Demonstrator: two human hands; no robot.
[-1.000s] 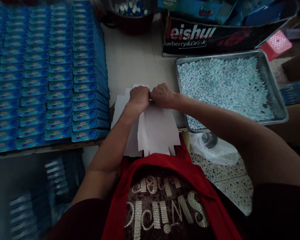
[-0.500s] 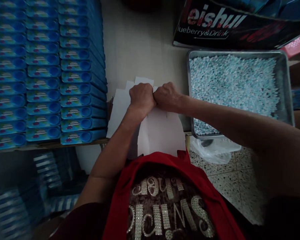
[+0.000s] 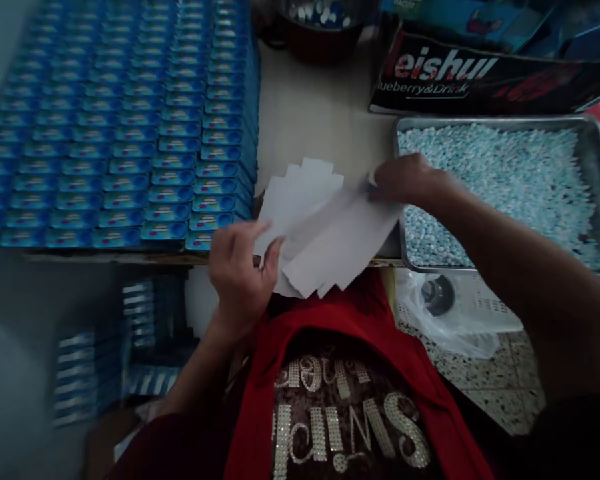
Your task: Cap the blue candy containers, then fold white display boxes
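Flat white carton blanks with stepped edges lie at the table's front edge, close to my body. My right hand is closed on the far right end of one white carton blank, which lies tilted over the others and is blurred by motion. My left hand is open at the left side of the blanks, thumb and fingers apart, with nothing in it. Whether its fingertips touch the card cannot be made out.
Rows of stacked blue boxes fill the table's left side. On the right sits a metal tray of small pale-blue and white pieces, behind it a black carton. A dark pot stands at the back. A plastic bag hangs below.
My hands were together as fists on the blanks. They have parted: the left has opened and moved left and nearer, the right has moved right with a blank. The view has shifted too.
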